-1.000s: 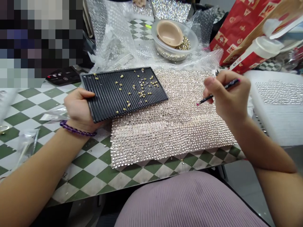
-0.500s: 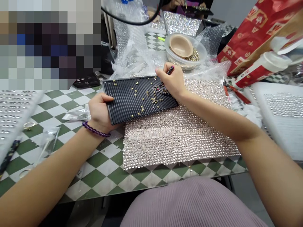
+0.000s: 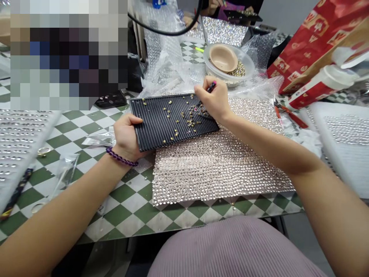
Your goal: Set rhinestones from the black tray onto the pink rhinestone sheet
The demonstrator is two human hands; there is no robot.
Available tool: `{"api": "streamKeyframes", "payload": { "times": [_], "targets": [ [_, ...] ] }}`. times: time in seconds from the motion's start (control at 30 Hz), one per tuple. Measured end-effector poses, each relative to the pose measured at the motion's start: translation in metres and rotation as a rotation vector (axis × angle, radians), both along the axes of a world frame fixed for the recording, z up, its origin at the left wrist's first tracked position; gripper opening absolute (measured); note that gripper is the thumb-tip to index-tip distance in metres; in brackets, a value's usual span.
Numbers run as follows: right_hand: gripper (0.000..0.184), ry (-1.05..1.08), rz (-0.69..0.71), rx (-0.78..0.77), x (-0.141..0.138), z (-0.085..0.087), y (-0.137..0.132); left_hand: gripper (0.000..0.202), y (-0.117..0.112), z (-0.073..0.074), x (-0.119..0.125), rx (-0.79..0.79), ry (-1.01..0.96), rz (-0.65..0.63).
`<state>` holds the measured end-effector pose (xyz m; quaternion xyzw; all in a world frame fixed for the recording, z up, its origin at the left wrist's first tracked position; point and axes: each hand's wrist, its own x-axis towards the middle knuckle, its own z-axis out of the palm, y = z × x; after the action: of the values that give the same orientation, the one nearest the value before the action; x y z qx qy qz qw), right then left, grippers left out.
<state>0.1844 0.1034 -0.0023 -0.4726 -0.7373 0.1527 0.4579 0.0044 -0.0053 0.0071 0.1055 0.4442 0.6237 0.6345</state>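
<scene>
My left hand (image 3: 127,132) grips the left end of a black ridged tray (image 3: 155,123), thumb on top and the other fingers beneath. Several small gold rhinestones (image 3: 190,123) lie scattered on the ridges, thickest toward the right end. Over that end, my right hand (image 3: 215,98) is closed around a slim dark pen-like tool (image 3: 211,87), its tip down among the stones. Under the tray and my right forearm spreads a sheet covered in rows of clear pinkish rhinestones (image 3: 216,169), lying on the checkered table.
Behind the tray stands a clear plastic bowl (image 3: 249,75) of gold stones with a beige bowl (image 3: 223,58) in it. Red-handled pliers (image 3: 291,115), a red and white cup (image 3: 319,86) and a red paper bag (image 3: 305,42) are at right. Bubble wrap (image 3: 161,57) lies behind.
The whole view has shifted slightly, so everything appears a little further right. Both hands keep their hold, and the tray and stones look much the same.
</scene>
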Motion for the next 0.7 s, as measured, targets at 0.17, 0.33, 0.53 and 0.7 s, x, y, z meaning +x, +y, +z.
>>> {"api": "streamKeyframes", "payload": {
  "times": [0.17,0.33,0.53,0.7],
  "targets": [
    [0.042,0.084,0.045,0.024,0.039,0.034,-0.041,0.033,0.0,-0.001,0.0,0.045,0.017,0.012],
    [0.036,-0.062,0.141,-0.041,0.078,0.046,-0.112,0.034,0.0,-0.003,0.001,0.06,0.008,0.008],
    [0.035,-0.051,0.295,-0.151,0.072,0.021,-0.129,0.028,0.0,-0.005,0.0,0.102,-0.004,-0.002],
    [0.033,-0.123,0.367,-0.138,0.063,0.013,-0.123,0.028,-0.001,-0.003,-0.001,0.075,-0.028,-0.033]
  ]
}}
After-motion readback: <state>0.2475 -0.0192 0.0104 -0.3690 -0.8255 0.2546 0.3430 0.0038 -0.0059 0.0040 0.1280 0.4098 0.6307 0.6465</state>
